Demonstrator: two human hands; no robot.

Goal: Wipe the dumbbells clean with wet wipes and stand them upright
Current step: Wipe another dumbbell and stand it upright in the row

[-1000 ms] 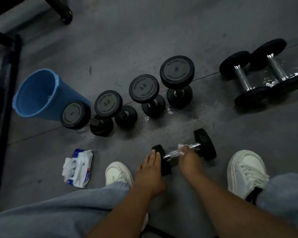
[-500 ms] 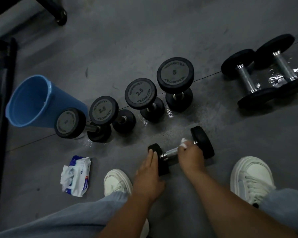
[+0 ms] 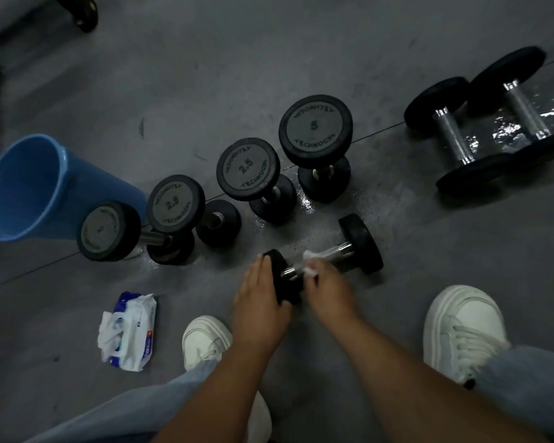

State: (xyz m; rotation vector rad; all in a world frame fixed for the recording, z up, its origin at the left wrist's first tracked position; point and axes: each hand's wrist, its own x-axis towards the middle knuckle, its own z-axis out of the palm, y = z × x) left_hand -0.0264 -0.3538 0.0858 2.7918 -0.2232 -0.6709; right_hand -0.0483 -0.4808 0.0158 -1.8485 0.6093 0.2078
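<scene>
Left hand (image 3: 259, 295): spread, fingers straight, pressed flat against the near head (image 3: 279, 262) of the small dumbbell (image 3: 362, 243); grips nothing.
Right hand (image 3: 328, 292): pinches a bunched wet wipe (image 3: 311, 265) against the chrome handle (image 3: 338, 251), just beside the left hand.
Dumbbell position: lies on its side on the floor (image 3: 397, 314), directly under both hands, far head pointing away and to the right.
Step in hand: likely the handle wipe, with both heads and the standing-up to follow.
Wipe technique: wrap the wipe round the bar rather than dabbing one side; run it the full length to the far collar; roll the dumbbell a part-turn under the left palm to reach the underside.
Bracing: press down as well as sideways, since round heads probably roll on a damp floor.
Wet patches: shine on the floor just beyond the hands; a reason to set the weight down gently.
Upright dumbbells (image 3: 248, 169): four in a row beyond the hands, toward the left.
Lying pair (image 3: 451, 135): well apart, far right of the hands, seemingly not yet stood up.
Wipes pack (image 3: 128, 330): left of the left hand, within reach for a fresh sheet.
Blue bucket (image 3: 23, 187): far left, past the row.
</scene>
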